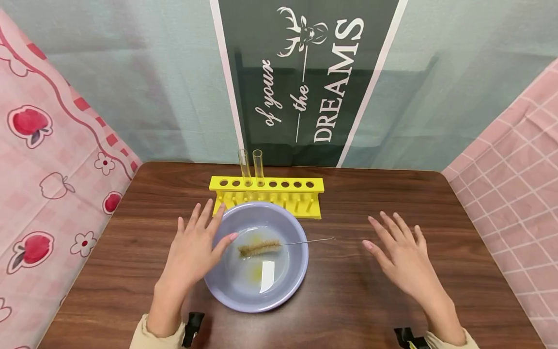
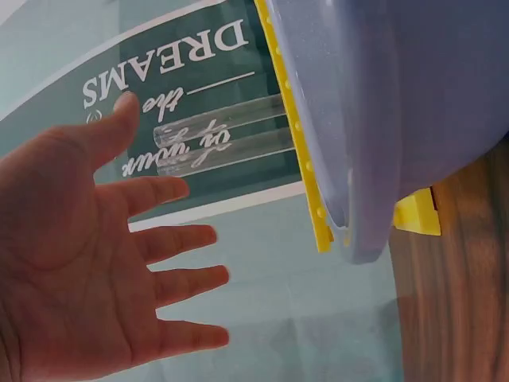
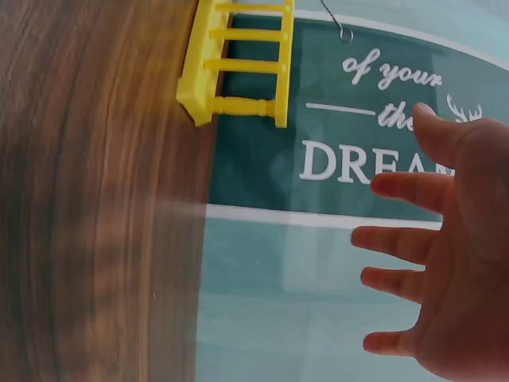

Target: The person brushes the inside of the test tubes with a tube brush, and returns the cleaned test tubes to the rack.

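A lilac basin (image 1: pixel 257 306) of water sits near the middle of the table. In it lies a bristle tube brush (image 1: pixel 260 247), its thin wire handle reaching out over the right rim. My left hand (image 1: pixel 189 254) hovers at the basin's left edge, fingers spread and holding nothing; the left wrist view shows its bare palm (image 2: pixel 71 255). Farther right, my right hand (image 1: pixel 405 261) is held above the wood with fingers extended and nothing in them. Behind the basin stands a yellow test tube rack (image 1: pixel 301 186), holding two clear glass test tubes (image 1: pixel 258 167) upright.
The brown wooden table (image 1: pixel 348 310) carries these things. A grey-green curtain (image 1: pixel 174 97) with a dark printed panel hangs at its back. Pink patterned cloths hang at the left (image 1: pixel 52 184) and at the right (image 1: pixel 514 194).
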Motion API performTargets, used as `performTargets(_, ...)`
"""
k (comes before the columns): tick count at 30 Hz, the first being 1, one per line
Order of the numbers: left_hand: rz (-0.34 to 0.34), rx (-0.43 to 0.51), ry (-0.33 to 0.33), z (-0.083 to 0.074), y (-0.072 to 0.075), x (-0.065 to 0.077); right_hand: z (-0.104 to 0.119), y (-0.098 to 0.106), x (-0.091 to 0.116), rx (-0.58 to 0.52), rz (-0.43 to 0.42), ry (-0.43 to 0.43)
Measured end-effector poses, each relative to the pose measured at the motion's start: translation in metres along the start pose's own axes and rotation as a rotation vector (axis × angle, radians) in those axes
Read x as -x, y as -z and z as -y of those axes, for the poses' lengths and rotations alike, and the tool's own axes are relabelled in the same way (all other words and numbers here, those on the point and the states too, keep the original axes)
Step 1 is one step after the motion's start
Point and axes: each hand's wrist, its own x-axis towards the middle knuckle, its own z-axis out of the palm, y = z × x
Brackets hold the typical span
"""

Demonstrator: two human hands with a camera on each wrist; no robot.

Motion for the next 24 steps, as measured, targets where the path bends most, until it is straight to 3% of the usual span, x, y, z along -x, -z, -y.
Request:
performTargets(5, -0.053, 0.045, 0.013, 0.007, -0.001, 0.001, 0.005, -0.011, -0.004, -0.147, -0.039, 0.0)
performTargets(10, -0.089, 0.081, 0.091, 0.017, -0.002, 0.002, 0.013, -0.024, -0.008, -0.345, -0.002, -0.07)
performTargets(18, 0.005, 0.118, 0.179, 0.035, -0.009, 0.003, 0.029, -0.037, -0.02, -0.593, 0.141, -0.283)
performTargets(24, 0.053, 0.147, 0.19, 0.039, -0.016, 0.003, 0.038, -0.043, -0.028, -0.676, 0.149, -0.336)
